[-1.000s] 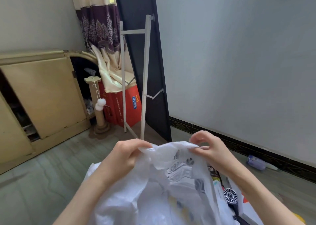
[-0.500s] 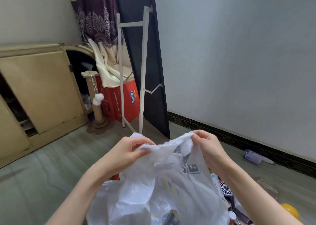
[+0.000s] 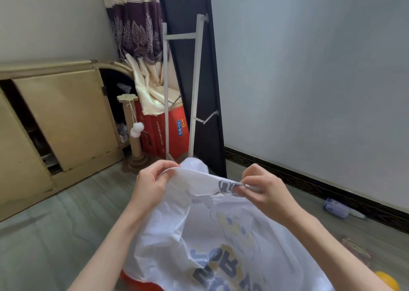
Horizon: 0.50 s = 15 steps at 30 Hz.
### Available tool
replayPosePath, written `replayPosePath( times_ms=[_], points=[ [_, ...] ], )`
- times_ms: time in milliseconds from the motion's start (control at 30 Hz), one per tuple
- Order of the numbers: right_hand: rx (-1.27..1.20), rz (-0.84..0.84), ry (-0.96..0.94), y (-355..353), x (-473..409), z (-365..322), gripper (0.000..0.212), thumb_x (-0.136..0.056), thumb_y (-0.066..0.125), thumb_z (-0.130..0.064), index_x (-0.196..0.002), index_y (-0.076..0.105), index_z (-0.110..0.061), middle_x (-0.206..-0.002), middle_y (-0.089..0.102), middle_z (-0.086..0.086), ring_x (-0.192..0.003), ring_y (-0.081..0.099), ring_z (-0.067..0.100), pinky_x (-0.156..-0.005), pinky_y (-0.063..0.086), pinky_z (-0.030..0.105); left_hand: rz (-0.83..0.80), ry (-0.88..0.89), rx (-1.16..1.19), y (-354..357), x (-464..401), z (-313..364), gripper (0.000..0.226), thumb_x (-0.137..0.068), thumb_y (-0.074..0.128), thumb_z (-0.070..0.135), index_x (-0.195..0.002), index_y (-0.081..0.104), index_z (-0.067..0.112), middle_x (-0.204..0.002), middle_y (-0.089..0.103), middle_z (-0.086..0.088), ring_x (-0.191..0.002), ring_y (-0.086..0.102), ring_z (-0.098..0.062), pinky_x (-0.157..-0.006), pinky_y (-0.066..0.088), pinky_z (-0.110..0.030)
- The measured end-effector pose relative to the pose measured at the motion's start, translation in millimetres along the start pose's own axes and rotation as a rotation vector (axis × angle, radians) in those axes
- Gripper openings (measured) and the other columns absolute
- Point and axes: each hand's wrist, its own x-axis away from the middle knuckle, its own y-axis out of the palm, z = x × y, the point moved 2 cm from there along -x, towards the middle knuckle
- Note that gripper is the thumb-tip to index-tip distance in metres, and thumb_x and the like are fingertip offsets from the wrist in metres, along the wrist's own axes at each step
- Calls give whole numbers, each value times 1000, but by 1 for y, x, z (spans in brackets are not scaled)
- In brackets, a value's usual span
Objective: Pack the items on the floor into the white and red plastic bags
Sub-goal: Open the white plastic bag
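Observation:
I hold a white plastic bag with blue and yellow print up in front of me. My left hand pinches its top edge on the left. My right hand pinches the top edge on the right, stretching the rim between them. A strip of the red plastic bag shows under the white one at the bottom. A yellow item lies on the floor at the lower right, and a small lilac container lies by the skirting board. The white bag hides the other items.
A white metal rack and a dark panel lean on the wall ahead. A red box, a cat scratching post and a beige cabinet stand to the left. Grey floor spreads to the left.
Both hands have moved apart along the bag's top edge and pulled it taut. The bag's printed side now faces me. The items seen at the lower right are covered by the bag.

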Motion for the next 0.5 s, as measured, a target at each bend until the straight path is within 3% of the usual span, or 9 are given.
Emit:
replayPosePath(
  times_ms=[67,133,233,333,400,500],
  points=[
    [-67,19,56,-3,-1,4,32,-85,63,-30,-54,62,-28,-81,53,-13,-74,54,9,-70,42,32,57,34,-232,-1,1,-9,29,-85,55,-4,-80,71,19,-74,69,9,-81,63,-11,-75,46,-21],
    [-119,14,119,-4,0,5,30,-88,60,-27,-58,62,-27,-75,58,-9,-73,56,12,-69,41,29,176,157,-491,0,0,-7,28,-80,58,-4,-85,72,20,-79,69,4,-84,62,-22,-81,38,-34],
    [24,167,177,1,-1,9,34,-90,56,-30,-65,65,-8,-67,63,1,-66,56,18,-63,36,30,309,321,-548,9,4,14,27,-81,52,8,-101,65,20,-97,65,5,-95,53,-16,-81,27,-27],
    [4,275,129,4,-3,3,39,-92,53,-28,-55,54,-15,-65,56,4,-60,49,17,-58,29,28,170,480,-547,31,13,24,33,-84,50,33,-112,58,17,-104,59,2,-98,49,-16,-83,38,-29],
    [-43,278,123,3,-5,1,42,-93,51,-28,-55,51,-11,-60,53,4,-55,45,13,-55,28,26,62,465,-669,43,16,12,48,-79,58,44,-118,54,17,-108,57,0,-99,52,-18,-82,44,-33],
    [-48,301,165,-3,-4,6,49,-94,45,-33,-50,41,-12,-45,41,-3,-46,39,9,-51,29,20,41,345,-713,39,9,-9,40,-73,74,27,-109,60,17,-100,65,-1,-89,62,-23,-73,50,-36]
  ],
)
